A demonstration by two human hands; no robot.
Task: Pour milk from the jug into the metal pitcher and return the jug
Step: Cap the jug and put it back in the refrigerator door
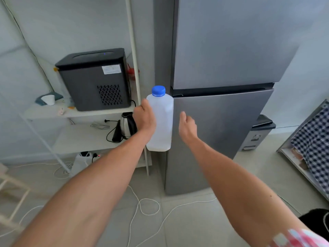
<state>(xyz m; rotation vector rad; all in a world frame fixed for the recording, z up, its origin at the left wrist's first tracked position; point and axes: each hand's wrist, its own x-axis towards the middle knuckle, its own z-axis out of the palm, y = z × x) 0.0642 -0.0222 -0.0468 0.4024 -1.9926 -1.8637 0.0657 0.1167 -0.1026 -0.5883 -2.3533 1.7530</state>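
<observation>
— At the fridge front, what are the fingers doing?
— Left hand (144,117) is wrapped round the side of the jug (161,122), gripping it upright in the air; its fingers are hidden behind the jug. Right hand (187,126) is empty, fingers loosely curled and apart, just beside the jug, not touching it.
— Jug details?
— Translucent white, blue cap (158,90) on, held in front of the grey fridge (222,122), both doors closed.
— Surroundings?
— White shelf (80,111) to the left carries a black appliance (94,79); a kettle (127,124) sits on the level below. Cables trail over the floor.
</observation>
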